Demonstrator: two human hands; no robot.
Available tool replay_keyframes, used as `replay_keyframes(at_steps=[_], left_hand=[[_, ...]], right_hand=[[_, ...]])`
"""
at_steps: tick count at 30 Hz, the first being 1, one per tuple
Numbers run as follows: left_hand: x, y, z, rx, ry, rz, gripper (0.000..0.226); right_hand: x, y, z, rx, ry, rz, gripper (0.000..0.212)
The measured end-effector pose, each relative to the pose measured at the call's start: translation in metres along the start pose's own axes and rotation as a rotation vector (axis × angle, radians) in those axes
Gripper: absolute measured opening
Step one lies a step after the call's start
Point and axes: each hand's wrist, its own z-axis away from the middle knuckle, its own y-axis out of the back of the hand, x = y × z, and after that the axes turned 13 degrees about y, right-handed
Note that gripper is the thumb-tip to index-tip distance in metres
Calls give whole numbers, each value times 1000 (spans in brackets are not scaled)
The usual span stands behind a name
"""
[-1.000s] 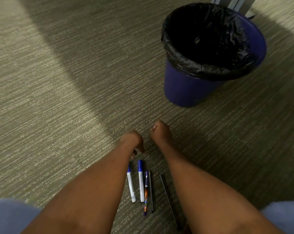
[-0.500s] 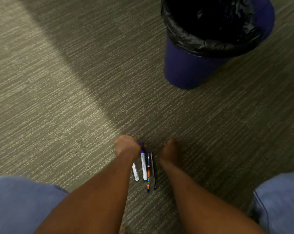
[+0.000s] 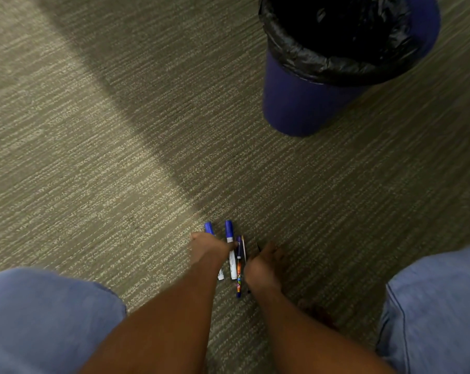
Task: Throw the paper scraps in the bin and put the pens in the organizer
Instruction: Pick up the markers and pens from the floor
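Several pens lie side by side on the carpet in front of me. Two are white markers with blue caps, the left marker (image 3: pixel 208 227) and the second marker (image 3: pixel 230 248). A patterned pen (image 3: pixel 239 282) and a thin dark pen (image 3: pixel 244 248) lie right of them. My left hand (image 3: pixel 207 248) rests across the left marker, its thumb touching the second one. My right hand (image 3: pixel 263 265) curls over a black pen whose tip (image 3: pixel 258 247) sticks out past the fingers. The blue bin (image 3: pixel 296 103) with a black liner stands at the upper right. No paper scraps or organizer are in view.
My knees in light blue jeans frame the scene, the left knee (image 3: pixel 39 319) and the right knee (image 3: pixel 439 306). Grey-green striped carpet (image 3: pixel 107 157) covers the floor, with a shadow band running diagonally across it.
Both hands have drawn back toward me onto the pens. My right hand now covers the black pen that lay apart on the right. The view has dropped, so the bin sits higher.
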Motion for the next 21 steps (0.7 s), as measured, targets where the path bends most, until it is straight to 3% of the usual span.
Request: replay_keyframes(at_steps=[5, 10, 14, 18, 21], left_hand=[[-1, -6, -3, -8, -105, -29, 42], [1, -5, -5, -44, -84, -29, 41], [2, -5, -8, -49, -72, -19, 32], [4, -8, -2, 15, -76, -74, 13], [4, -14, 2, 41, -121, -105, 22]], right_hand=[[-7, -5, -7, 1, -2, -134, 52], [-13, -8, -10, 44, 118, -162, 40], [-11, -9, -4, 73, 199, -104, 54], [-16, -6, -3, -17, 146, -123, 55], [-24, -1, -4, -59, 102, -262, 40]])
